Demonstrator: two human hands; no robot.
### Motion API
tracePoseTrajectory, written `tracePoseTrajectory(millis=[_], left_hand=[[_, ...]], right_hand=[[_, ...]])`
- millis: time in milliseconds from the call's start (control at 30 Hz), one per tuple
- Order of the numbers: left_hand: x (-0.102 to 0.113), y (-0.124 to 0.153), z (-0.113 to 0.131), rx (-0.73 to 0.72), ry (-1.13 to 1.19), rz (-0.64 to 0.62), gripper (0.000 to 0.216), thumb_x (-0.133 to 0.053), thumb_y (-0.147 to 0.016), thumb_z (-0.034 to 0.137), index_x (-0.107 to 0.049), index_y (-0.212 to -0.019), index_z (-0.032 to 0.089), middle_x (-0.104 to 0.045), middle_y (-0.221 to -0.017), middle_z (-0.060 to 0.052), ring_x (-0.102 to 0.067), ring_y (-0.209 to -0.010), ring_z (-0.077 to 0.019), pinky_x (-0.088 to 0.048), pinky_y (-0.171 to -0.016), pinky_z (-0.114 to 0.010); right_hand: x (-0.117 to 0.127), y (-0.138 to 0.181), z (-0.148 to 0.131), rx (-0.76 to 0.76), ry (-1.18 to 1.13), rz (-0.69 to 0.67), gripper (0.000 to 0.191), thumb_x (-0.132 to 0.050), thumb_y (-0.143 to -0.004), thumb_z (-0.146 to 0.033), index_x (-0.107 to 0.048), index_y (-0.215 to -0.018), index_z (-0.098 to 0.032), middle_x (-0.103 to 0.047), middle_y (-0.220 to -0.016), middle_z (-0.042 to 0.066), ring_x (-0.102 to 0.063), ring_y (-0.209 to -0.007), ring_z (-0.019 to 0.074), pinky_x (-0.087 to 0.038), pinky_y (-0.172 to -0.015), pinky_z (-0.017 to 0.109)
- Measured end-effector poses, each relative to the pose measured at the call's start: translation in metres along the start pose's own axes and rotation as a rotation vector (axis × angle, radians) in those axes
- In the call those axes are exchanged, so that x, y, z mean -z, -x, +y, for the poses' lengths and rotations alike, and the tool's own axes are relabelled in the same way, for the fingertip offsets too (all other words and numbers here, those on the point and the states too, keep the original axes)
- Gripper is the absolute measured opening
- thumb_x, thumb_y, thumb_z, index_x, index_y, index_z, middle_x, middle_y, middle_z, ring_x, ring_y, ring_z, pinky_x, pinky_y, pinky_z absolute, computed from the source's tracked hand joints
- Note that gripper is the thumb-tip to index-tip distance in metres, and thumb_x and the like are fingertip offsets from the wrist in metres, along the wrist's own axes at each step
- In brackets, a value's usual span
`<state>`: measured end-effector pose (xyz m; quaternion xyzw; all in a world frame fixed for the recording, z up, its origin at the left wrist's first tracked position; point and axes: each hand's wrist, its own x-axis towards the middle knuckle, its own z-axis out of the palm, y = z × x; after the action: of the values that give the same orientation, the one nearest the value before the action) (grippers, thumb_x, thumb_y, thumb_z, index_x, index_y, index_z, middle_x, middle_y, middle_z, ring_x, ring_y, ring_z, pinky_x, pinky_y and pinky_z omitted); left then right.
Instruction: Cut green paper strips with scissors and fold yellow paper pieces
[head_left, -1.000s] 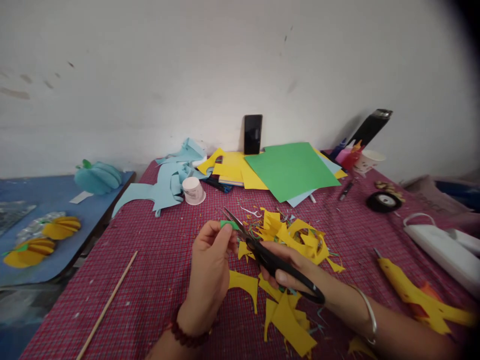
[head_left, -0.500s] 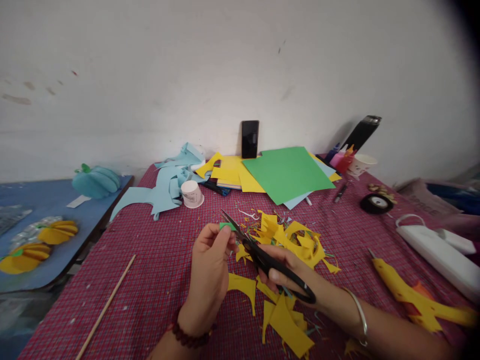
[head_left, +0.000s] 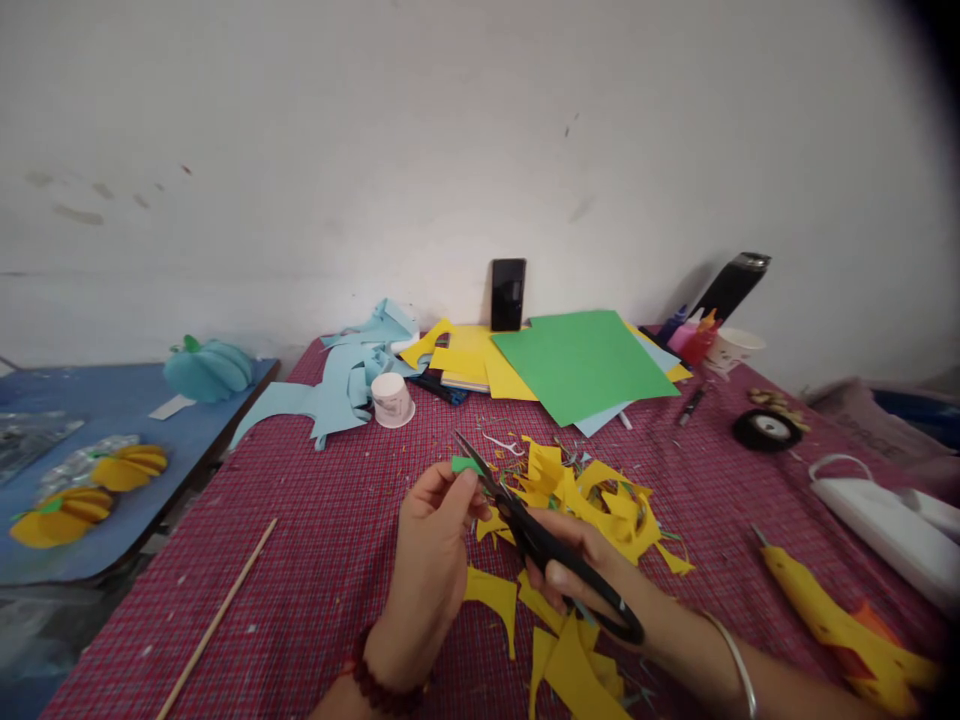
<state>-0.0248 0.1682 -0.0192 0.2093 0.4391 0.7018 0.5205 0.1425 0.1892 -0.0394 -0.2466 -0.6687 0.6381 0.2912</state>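
A white wall (head_left: 375, 150), marked with stains at the upper left, backs a worktop (head_left: 322, 560) covered in red checked cloth; a lower blue worktop (head_left: 180, 460) adjoins at the left, bearing a blue paper pumpkin (head_left: 214, 370) and two yellow ones (head_left: 60, 518). At the rear of the cloth, a large green sheet (head_left: 585, 360) overlies yellow and pale blue paper, with pale blue cuttings (head_left: 345, 385) to its left. Curved yellow scraps (head_left: 559, 480) lie heaped at the centre, beyond and beneath the right forearm. The left hand (head_left: 431, 545), with a beaded bracelet at its wrist, is raised over the cloth; the right hand (head_left: 577, 560), with a silver bangle on its forearm, lies opposite. A yellow glue gun (head_left: 817, 610) rests at the near right. Black-handled scissors (head_left: 540, 540) are grasped by the handles in the right grip, blades directed towards the left hand. A wooden stick (head_left: 217, 620) lies at the near left; a smartphone (head_left: 508, 295) leans upright against the wall; a paper cup (head_left: 391, 400) stands inverted beside the pale blue cuttings. Smallest, a green paper piece (head_left: 465, 465) is pinched between thumb and fingers of the left grip, against the scissor blades; whether it lies between them cannot be told.
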Motion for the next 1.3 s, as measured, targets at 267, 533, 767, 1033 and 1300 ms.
tracePoseTrajectory(millis=[267,533,767,1033,1300], left_hand=[[-0.001,0.0,-0.001,0.017,-0.001,0.004,0.019,-0.076,-0.068,0.027,-0.061,-0.071,0.016,-0.059,-0.062,0.003,-0.052,-0.055,-0.0087,-0.042,-0.054,-0.021],[-0.002,-0.002,0.0,0.022,-0.007,-0.002,0.019,-0.075,-0.068,0.027,-0.059,-0.068,0.016,-0.059,-0.06,0.003,-0.051,-0.054,-0.0083,-0.043,-0.054,-0.021],[0.002,-0.003,0.001,0.025,-0.04,-0.035,0.019,-0.074,-0.07,0.026,-0.059,-0.067,0.016,-0.058,-0.06,0.003,-0.052,-0.054,-0.0085,-0.043,-0.054,-0.021],[0.002,-0.004,0.007,0.054,-0.132,-0.052,0.018,-0.073,-0.068,0.025,-0.059,-0.063,0.016,-0.057,-0.057,0.003,-0.05,-0.051,-0.008,-0.042,-0.051,-0.02],[0.004,-0.006,0.012,0.054,-0.218,-0.08,0.017,-0.071,-0.067,0.024,-0.058,-0.06,0.016,-0.055,-0.053,0.004,-0.05,-0.047,-0.0078,-0.041,-0.049,-0.02]], right_hand=[[0.001,0.004,0.005,0.008,0.004,0.029,0.062,-0.063,-0.08,-0.057,-0.058,-0.13,-0.02,-0.046,-0.066,-0.001,-0.038,-0.055,0.0114,-0.037,-0.05,0.025],[0.0,0.005,0.0,-0.029,-0.067,0.04,0.061,-0.064,-0.079,-0.058,-0.061,-0.125,-0.018,-0.041,-0.059,-0.004,-0.04,-0.053,0.0109,-0.037,-0.044,0.022],[0.002,0.006,-0.004,-0.029,-0.023,0.05,0.056,-0.063,-0.081,-0.056,-0.063,-0.121,-0.016,-0.039,-0.058,-0.005,-0.03,-0.047,0.0078,-0.026,-0.038,0.019],[0.007,0.009,0.0,-0.061,-0.043,0.029,0.057,-0.067,-0.078,-0.054,-0.063,-0.123,-0.019,-0.041,-0.059,-0.003,-0.038,-0.052,0.0104,-0.035,-0.042,0.021],[0.01,0.011,0.0,-0.079,-0.066,-0.009,0.06,-0.067,-0.077,-0.057,-0.063,-0.124,-0.02,-0.043,-0.059,-0.003,-0.034,-0.049,0.0094,-0.031,-0.04,0.021]])
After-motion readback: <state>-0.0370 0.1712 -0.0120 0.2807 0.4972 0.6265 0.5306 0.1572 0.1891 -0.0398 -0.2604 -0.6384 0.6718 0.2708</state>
